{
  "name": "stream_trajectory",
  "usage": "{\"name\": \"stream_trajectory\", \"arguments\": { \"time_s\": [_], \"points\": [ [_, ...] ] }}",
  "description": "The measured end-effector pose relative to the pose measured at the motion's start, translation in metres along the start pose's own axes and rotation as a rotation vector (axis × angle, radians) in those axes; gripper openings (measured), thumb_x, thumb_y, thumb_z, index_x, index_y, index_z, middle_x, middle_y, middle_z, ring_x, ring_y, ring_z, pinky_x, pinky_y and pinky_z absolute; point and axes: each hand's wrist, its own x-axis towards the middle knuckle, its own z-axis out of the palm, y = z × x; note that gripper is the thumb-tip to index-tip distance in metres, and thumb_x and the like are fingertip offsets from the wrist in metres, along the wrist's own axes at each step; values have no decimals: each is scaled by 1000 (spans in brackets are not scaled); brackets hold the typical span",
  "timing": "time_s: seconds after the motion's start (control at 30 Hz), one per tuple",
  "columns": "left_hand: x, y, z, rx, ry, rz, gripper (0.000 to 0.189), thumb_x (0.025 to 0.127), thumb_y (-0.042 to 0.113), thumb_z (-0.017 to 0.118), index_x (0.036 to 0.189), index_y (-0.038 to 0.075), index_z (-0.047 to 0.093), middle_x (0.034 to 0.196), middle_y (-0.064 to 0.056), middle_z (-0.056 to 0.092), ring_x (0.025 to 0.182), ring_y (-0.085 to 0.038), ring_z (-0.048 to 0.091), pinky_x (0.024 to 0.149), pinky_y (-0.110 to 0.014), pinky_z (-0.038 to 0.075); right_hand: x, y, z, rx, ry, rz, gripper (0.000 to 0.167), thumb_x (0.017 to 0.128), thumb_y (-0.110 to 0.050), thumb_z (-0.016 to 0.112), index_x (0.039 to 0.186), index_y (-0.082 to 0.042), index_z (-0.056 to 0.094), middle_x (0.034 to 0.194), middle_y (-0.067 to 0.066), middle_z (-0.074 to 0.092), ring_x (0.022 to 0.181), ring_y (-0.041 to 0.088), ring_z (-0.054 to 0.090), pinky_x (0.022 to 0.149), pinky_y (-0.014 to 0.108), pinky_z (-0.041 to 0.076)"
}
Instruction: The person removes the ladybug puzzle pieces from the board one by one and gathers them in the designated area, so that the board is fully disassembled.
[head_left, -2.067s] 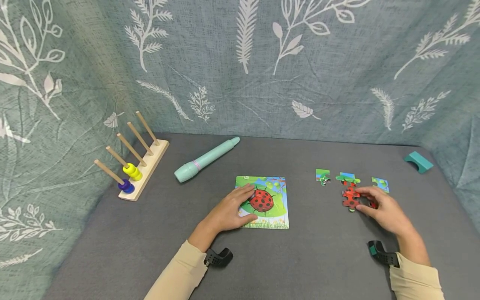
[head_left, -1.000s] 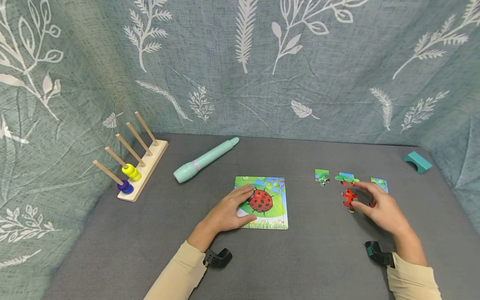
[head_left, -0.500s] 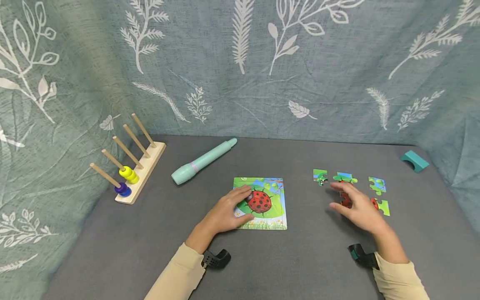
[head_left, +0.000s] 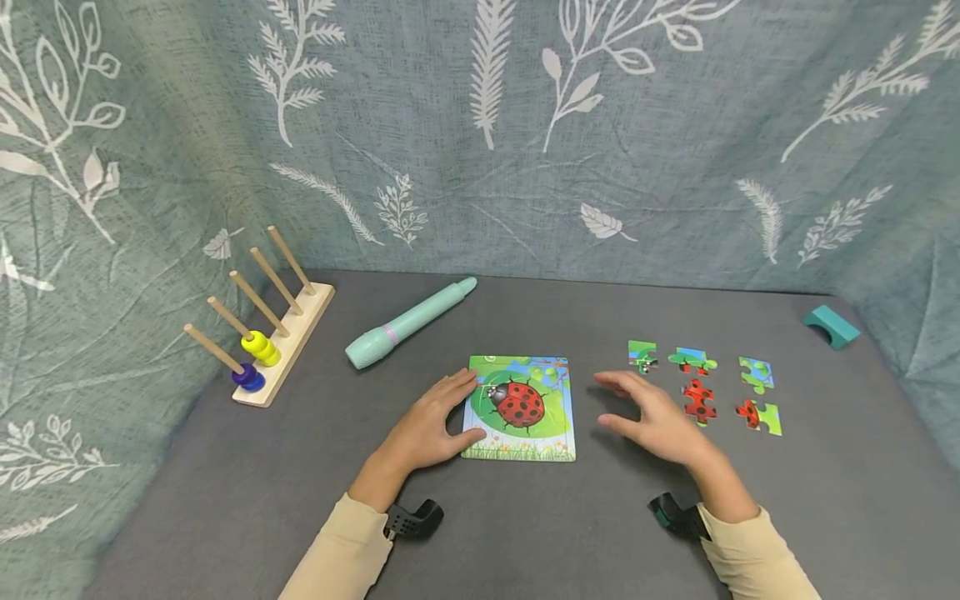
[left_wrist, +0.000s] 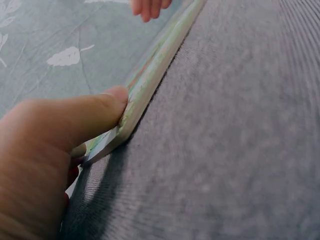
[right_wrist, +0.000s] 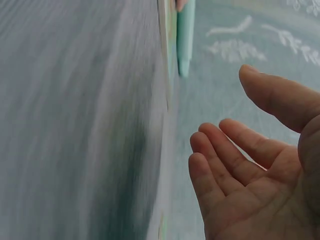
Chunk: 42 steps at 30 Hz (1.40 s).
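A square puzzle board (head_left: 540, 429) with a ladybug picture lies flat on the grey table. My left hand (head_left: 426, 429) rests at its left edge, fingers and thumb spread apart. In the left wrist view the thumb (left_wrist: 95, 112) touches the top near a corner of the board. My right hand (head_left: 651, 417) hovers over the table just right of the board, holding nothing; its fingers and thumb are apart in the right wrist view.
Several loose jigsaw pieces lie at the right, including a red spotted piece (head_left: 698, 402) and a green-and-red piece (head_left: 759, 415). A teal arch block (head_left: 831, 326), a mint microphone-shaped toy (head_left: 411, 323) and a wooden peg stand (head_left: 288, 342) with coloured beads stand farther out.
My right hand has left the loose pieces and moved left toward the board, uncovering them. My left hand has slid left from over the ladybug to the board's edge.
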Motion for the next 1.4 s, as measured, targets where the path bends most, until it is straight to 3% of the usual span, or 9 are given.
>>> {"name": "stream_trajectory", "arguments": {
  "time_s": [0.17,0.4,0.77,0.93,1.1,1.4],
  "points": [
    [-1,0,0,-2,-32,-37,71,81,37,72,138,2,48,147,-13,42,137,-32,38,114,-47,34,16,-12,15,47,-42,-57,54,86,-18,70,133,-1,50,131,13,55,119,30,55,101,44,47],
    [1,2,-1,-11,-36,-35,72,81,37,72,139,1,47,147,-14,41,137,-33,37,115,-47,32,39,-27,38,82,-82,-126,49,87,-16,69,129,2,52,128,15,57,116,30,57,100,44,48],
    [2,2,2,-25,-51,-37,70,83,38,70,140,3,47,148,-15,40,137,-36,36,113,-50,34,63,-43,65,156,-115,-117,50,87,-18,69,128,5,53,121,16,60,108,27,60,92,41,52],
    [2,1,3,-31,-49,-35,72,82,37,72,140,2,46,148,-14,40,137,-33,37,115,-48,32,68,-47,80,43,-112,-91,47,88,-19,68,128,2,53,123,16,56,104,25,57,85,37,53],
    [1,0,2,-37,-48,-31,72,81,35,72,140,1,46,149,-15,39,137,-32,37,115,-48,31,67,-50,91,-62,-88,-84,46,87,-17,70,126,0,55,128,14,51,112,27,51,86,39,52],
    [0,-2,0,-19,-39,-20,71,81,35,73,138,0,48,147,-14,41,137,-31,38,115,-47,32,68,-54,100,-45,-45,-49,41,85,-15,71,121,-2,56,123,11,52,108,25,49,85,39,50]
  ]
}}
